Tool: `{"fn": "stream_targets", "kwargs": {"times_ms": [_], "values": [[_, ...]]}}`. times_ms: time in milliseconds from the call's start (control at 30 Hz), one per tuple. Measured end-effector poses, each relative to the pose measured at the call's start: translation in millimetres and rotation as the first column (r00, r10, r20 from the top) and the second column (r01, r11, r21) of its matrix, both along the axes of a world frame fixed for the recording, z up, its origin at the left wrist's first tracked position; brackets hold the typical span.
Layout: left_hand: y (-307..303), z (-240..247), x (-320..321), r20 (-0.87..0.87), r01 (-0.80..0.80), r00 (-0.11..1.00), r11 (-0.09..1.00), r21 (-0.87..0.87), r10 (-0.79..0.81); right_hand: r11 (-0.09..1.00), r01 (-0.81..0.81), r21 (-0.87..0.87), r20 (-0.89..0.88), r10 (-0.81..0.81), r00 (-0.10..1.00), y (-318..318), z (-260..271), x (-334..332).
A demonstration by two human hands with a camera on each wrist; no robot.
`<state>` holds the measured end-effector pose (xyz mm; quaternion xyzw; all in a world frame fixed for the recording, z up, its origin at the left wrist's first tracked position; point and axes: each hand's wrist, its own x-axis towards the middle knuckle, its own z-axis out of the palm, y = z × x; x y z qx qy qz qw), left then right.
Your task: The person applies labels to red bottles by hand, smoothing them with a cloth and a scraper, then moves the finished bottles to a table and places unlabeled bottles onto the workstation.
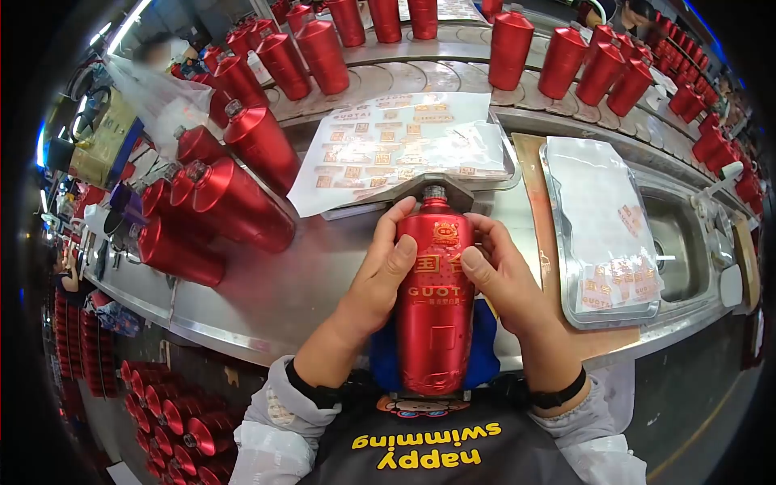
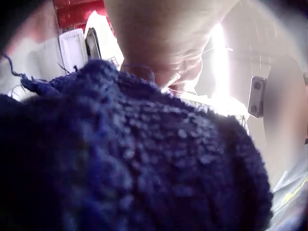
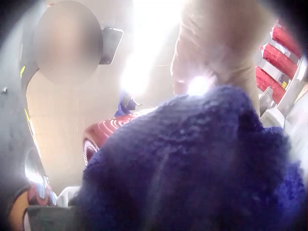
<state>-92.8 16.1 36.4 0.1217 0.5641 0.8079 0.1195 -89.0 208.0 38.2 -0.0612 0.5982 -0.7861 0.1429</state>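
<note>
A red bottle (image 1: 435,307) with gold lettering lies lengthwise at the near edge of the steel table, its neck pointing away from me onto a grey bracket (image 1: 432,188). My left hand (image 1: 380,275) grips its left side, the thumb across the upper body. My right hand (image 1: 501,275) grips the right side, thumb on the gold characters. A blue cloth (image 1: 485,339) lies under the bottle; it fills the left wrist view as blue cloth (image 2: 134,159) and the right wrist view as blue cloth (image 3: 192,168). The bottle's base (image 3: 103,134) shows in the right wrist view.
Sheets of gold labels (image 1: 396,145) lie beyond the bottle. A steel tray (image 1: 566,307) with label sheets is at the right, a sink (image 1: 675,242) beside it. Several red bottles (image 1: 226,202) lie at the left, more stand on a conveyor (image 1: 420,77) behind.
</note>
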Motion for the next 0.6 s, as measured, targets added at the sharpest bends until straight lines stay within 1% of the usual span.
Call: {"fn": "stream_targets", "kwargs": {"times_ms": [33,133,233,333,433,533,600], "values": [[0.4,1.2,0.6,0.005,0.006,1.0,1.0,0.002,-0.006,1.0,0.011,0.028,-0.028,-0.01,1.0,-2.5,0.4,-0.2],[1.7,1.1,0.7,-0.002,-0.002,1.0,1.0,-0.017,0.002,0.999,0.027,0.037,-0.043,-0.025,0.999,-5.6,2.3,-0.5],[0.5,-1.4,0.5,-0.012,-0.012,1.0,1.0,-0.026,0.011,0.999,0.023,-0.026,-0.011,-0.024,1.0,-3.8,1.3,-0.1],[-1.4,-6.1,-1.1,-0.023,0.004,1.0,1.0,-0.017,-0.005,0.997,-0.01,-0.078,0.064,0.015,0.998,2.0,4.8,-0.6],[-0.2,-4.3,-0.1,-0.027,0.022,0.999,1.0,0.004,-0.021,0.999,0.011,-0.034,0.033,-0.01,0.999,-1.1,1.8,-1.5],[0.3,-4.2,-0.6,-0.017,0.031,0.999,0.999,0.016,-0.031,0.999,0.028,-0.029,-0.007,-0.029,1.0,-4.4,-1.6,-0.7],[-0.4,-4.1,-0.2,-0.004,0.037,0.999,0.999,0.024,-0.037,0.996,0.024,-0.084,0.027,-0.022,0.999,-2.2,-2.5,0.4]]}}
